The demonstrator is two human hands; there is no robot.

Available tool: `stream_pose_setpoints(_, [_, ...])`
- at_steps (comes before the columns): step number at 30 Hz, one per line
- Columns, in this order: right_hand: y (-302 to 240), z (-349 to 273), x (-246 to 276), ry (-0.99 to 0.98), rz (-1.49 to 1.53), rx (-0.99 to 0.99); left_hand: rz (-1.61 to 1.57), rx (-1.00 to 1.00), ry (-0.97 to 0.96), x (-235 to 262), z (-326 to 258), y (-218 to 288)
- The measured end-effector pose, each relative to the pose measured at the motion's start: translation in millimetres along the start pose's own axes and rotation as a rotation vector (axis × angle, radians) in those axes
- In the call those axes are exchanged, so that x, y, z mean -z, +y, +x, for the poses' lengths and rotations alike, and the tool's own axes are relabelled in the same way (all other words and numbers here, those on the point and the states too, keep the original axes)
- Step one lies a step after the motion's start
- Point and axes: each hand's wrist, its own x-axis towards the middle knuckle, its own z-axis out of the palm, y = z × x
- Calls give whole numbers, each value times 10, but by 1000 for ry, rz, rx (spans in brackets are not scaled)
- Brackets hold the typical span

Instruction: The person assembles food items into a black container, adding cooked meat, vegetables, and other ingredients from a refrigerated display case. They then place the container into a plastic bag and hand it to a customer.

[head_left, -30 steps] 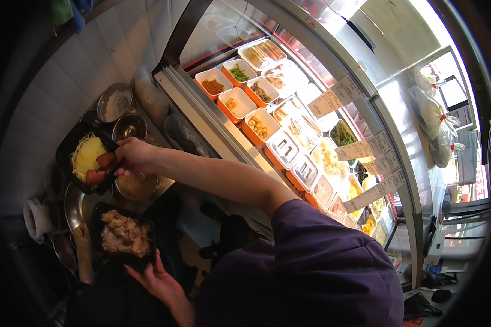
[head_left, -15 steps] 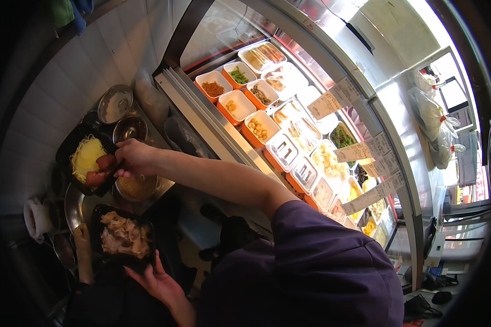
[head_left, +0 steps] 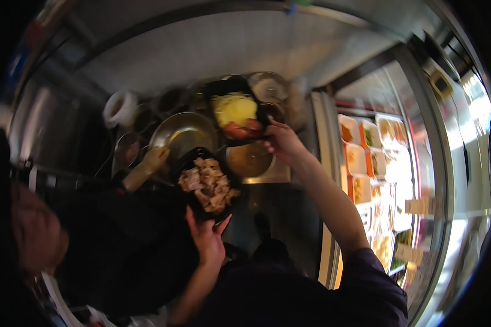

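My left hand (head_left: 206, 242) holds up a black container (head_left: 186, 163) of chopped brownish meat from below, fingers spread under its near edge. My right hand (head_left: 281, 143) reaches forward and grips the near right corner of a black tray (head_left: 223, 87) with a yellow mound and red pieces in it. That tray rests among metal pots at the back of the counter. The container of meat sits just below and left of the tray.
A round metal bowl (head_left: 183, 133) and a pot of brown liquid (head_left: 251, 159) stand beside the tray. A white roll (head_left: 120, 108) lies at the back left. A glass display case (head_left: 420, 163) with orange and white food tubs (head_left: 360, 158) runs along the right. Another person in dark clothes (head_left: 103, 245) stands at left, a hand (head_left: 154, 159) by the bowl.
The view has swung round, so the display case now lies at the right. My left hand has risen under the container of meat. My right hand stays at the tray.
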Motion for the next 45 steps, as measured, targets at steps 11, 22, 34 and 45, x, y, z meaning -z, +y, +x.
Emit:
stream_pose_setpoints(11, [635,1225,-788,92,-1319,672,1234,-541,820,-7,1641,-40])
stream_pose_setpoints(22, [1246,2080,-1026,-207,-2110,1003,1953,-247,660,331,2519,546])
stream_pose_setpoints(34, [987,1721,-1137,97,-1944,704,1478,-319,881,-45,2078,801])
stream_pose_setpoints(45, [312,-222,-313,386,-655,506,-203,-218,31,-1032,187,341])
